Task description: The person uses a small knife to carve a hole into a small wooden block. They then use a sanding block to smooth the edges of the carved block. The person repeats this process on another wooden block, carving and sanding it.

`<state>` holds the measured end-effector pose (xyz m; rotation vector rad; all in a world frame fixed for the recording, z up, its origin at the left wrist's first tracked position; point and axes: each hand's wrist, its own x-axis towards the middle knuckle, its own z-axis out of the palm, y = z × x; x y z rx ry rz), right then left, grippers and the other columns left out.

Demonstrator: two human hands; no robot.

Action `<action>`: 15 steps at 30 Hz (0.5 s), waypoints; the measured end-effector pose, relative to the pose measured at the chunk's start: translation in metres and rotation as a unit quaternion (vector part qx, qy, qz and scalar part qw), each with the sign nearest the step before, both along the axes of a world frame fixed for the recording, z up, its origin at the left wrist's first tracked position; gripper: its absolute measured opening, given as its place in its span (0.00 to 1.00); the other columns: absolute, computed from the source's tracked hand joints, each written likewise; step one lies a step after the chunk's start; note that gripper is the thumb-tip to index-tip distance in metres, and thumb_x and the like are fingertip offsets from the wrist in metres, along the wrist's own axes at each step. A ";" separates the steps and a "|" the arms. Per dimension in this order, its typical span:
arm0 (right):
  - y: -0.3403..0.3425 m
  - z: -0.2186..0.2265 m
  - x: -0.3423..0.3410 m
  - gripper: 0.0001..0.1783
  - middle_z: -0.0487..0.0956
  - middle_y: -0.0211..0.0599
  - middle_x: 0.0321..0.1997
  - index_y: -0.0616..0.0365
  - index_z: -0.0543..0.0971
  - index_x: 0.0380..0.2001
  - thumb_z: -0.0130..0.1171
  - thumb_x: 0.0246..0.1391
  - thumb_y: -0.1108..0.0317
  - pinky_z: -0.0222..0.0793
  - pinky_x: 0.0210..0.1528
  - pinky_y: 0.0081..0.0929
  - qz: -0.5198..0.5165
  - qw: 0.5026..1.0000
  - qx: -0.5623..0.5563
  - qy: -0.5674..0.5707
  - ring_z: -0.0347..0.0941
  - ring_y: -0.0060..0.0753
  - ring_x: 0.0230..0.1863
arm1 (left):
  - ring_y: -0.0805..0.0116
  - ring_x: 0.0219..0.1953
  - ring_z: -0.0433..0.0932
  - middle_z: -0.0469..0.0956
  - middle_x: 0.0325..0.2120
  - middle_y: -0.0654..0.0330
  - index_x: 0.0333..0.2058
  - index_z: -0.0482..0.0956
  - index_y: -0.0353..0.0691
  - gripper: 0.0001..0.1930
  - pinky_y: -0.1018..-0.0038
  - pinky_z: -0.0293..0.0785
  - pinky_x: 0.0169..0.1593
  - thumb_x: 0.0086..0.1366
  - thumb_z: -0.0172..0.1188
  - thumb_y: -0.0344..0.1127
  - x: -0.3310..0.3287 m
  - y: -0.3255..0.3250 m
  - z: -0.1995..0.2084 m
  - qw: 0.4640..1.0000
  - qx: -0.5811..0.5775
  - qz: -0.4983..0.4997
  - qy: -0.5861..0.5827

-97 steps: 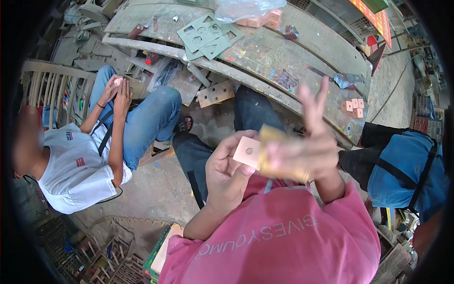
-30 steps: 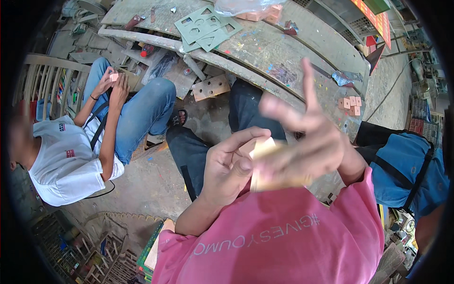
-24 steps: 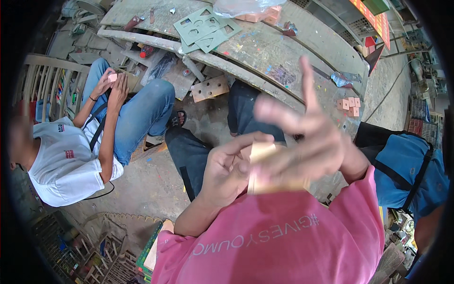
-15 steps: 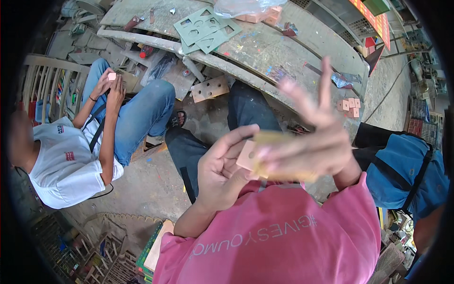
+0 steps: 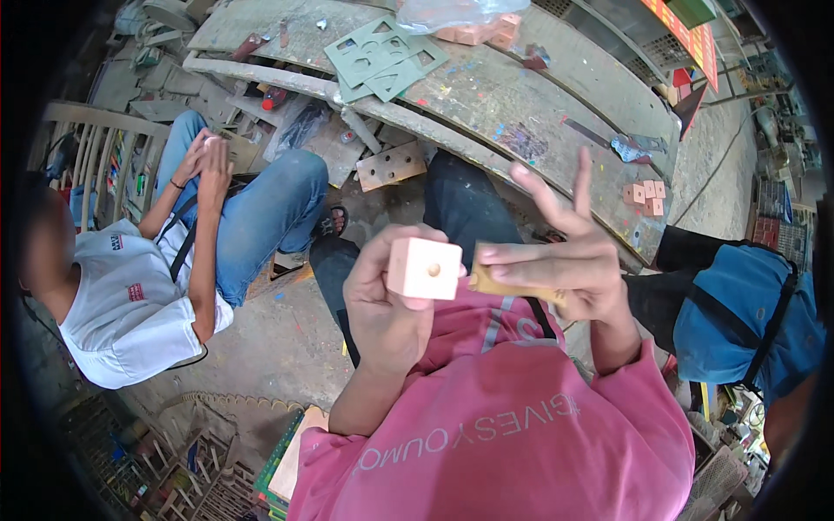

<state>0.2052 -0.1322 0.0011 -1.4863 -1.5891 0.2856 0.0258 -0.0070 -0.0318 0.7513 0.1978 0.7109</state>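
Head: holed block (image 5: 426, 269), lettering (image 5: 480, 426) on pink shirt (image 5: 539, 473)

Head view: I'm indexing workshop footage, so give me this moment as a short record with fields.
Left hand: holds a pinkish block, round hole facing the camera
Right hand: fingers grip a tan sheet; two others raised
Contact: block and sheet look apart
Bench: green templates, plastic bag, group of loose blocks toward its right end
At left: seated co-worker in white, small pinkish piece in hands
At right: person in blue, partly seen
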 end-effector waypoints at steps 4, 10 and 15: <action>-0.008 0.004 -0.006 0.14 0.85 0.27 0.41 0.46 0.86 0.37 0.52 0.58 0.59 0.04 0.66 0.63 -0.089 0.994 0.068 0.003 0.60 0.61 0.67 | 0.65 0.46 0.76 0.75 0.44 0.51 0.53 0.66 0.27 0.30 0.68 0.74 0.52 0.55 0.70 0.32 0.002 -0.006 -0.002 0.995 0.012 0.010 0.097; 0.006 0.015 -0.012 0.14 0.85 0.18 0.40 0.43 0.86 0.32 0.50 0.55 0.57 0.05 0.65 0.70 -0.066 0.975 0.042 -0.207 0.58 0.63 0.68 | 0.63 0.48 0.76 0.75 0.45 0.50 0.51 0.67 0.27 0.28 0.67 0.72 0.56 0.57 0.68 0.35 -0.001 -0.011 0.003 0.995 -0.044 -0.004 0.093; -0.008 0.000 -0.006 0.12 0.84 0.15 0.43 0.41 0.86 0.35 0.55 0.53 0.58 0.03 0.65 0.68 -0.117 0.979 0.100 -0.130 0.59 0.55 0.68 | 0.58 0.50 0.76 0.73 0.49 0.46 0.55 0.64 0.26 0.30 0.63 0.71 0.58 0.60 0.65 0.37 -0.002 -0.013 0.002 0.995 -0.087 -0.019 0.050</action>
